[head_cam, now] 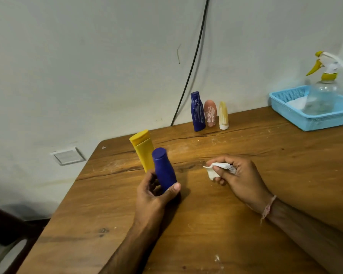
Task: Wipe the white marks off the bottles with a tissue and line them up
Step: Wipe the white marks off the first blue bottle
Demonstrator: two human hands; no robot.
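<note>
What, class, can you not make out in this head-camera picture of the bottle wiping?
- Base of the held blue bottle: covered by the left hand.
- Its far side: faces away, so leftover marks are unknowable.
- Yellow bottle lower end: behind the blue bottle.
- Basket contents: blurred behind the spray bottle.
- Tissue: partly inside the right hand.

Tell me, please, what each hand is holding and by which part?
Left hand grips the blue bottle by its base; right hand holds a crumpled tissue in its fingers.

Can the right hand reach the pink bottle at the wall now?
Probably yes: the table between the right hand and the pink bottle is bare, but that hand holds the tissue, and close neighbours flank the bottle.
</note>
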